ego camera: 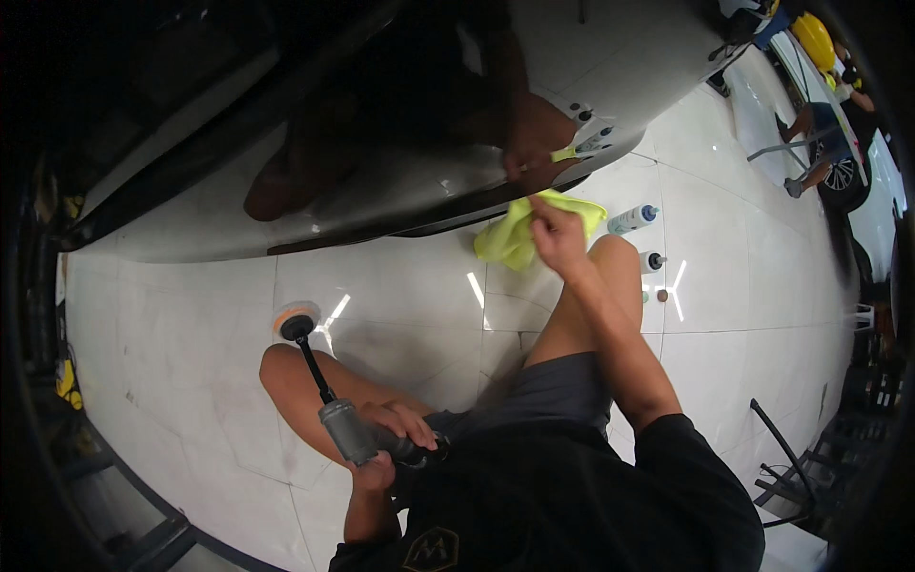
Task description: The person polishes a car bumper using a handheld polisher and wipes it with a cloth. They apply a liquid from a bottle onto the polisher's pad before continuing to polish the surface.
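A small cordless polisher [348, 431] with a long black neck rests across my left thigh. My left hand [397, 429] is wrapped around its body. At its far end is a round orange and white foam pad [295, 319], above the floor by my left knee. My right hand [559, 239] reaches to the lower edge of a glossy dark car panel [400, 193], index finger stretched out at that edge. Directly behind this hand is a yellow-green microfiber cloth [504, 239]. Whether the fingers grip the cloth is not clear. The panel mirrors my arm and legs.
Right of my right knee stand a bottle with a blue cap [632, 219] and a white bottle with a black cap [652, 262]. A small brown round object [663, 295] lies nearby on the tiled floor [722, 286]. Another person [822, 136] is beside a car at upper right. A black metal stand [786, 457] is at lower right.
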### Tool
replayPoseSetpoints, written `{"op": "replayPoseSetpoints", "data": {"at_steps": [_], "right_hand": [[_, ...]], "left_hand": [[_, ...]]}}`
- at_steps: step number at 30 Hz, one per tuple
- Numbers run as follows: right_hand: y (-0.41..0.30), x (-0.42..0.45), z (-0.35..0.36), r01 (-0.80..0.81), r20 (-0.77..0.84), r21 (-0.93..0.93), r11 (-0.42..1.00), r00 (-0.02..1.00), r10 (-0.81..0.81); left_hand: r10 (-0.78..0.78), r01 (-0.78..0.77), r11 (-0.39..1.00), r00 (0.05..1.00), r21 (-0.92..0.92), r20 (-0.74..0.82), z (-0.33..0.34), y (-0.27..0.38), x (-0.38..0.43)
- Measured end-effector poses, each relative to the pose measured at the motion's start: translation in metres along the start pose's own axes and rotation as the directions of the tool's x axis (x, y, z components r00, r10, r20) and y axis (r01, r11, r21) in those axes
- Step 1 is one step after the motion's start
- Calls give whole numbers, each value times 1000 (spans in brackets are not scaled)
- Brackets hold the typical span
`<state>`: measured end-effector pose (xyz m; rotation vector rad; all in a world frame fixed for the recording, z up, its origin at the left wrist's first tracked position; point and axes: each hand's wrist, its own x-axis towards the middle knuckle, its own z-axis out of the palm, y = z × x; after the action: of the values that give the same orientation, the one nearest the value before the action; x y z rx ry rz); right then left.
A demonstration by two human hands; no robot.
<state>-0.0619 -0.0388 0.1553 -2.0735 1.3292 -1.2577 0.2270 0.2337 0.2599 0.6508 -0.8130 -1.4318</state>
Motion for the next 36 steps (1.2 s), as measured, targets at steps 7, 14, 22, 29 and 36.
{"op": "replayPoseSetpoints", "data": {"at_steps": [7,14,22,29,36], "right_hand": [[22,2,-1,107,5,-62,992,994,-107],[-2,-7,22,161,54,54,985,985,-164],[-99,8,94,267,422,-83,960,882,-209],[-58,-4,74,272,322,60,960,905,-277],[-46,5,36,360,246,21,933,902,-354]], "left_hand": [[38,-38,997,999,64,3,7,4,7],[-37,38,995,999,-98,7,-10,-1,6],[-19,23,996,999,-87,51,-6,0,6],[-38,38,999,999,-4,38,4,2,13],[-215,218,975,975,-37,60,22,-6,32]]}}
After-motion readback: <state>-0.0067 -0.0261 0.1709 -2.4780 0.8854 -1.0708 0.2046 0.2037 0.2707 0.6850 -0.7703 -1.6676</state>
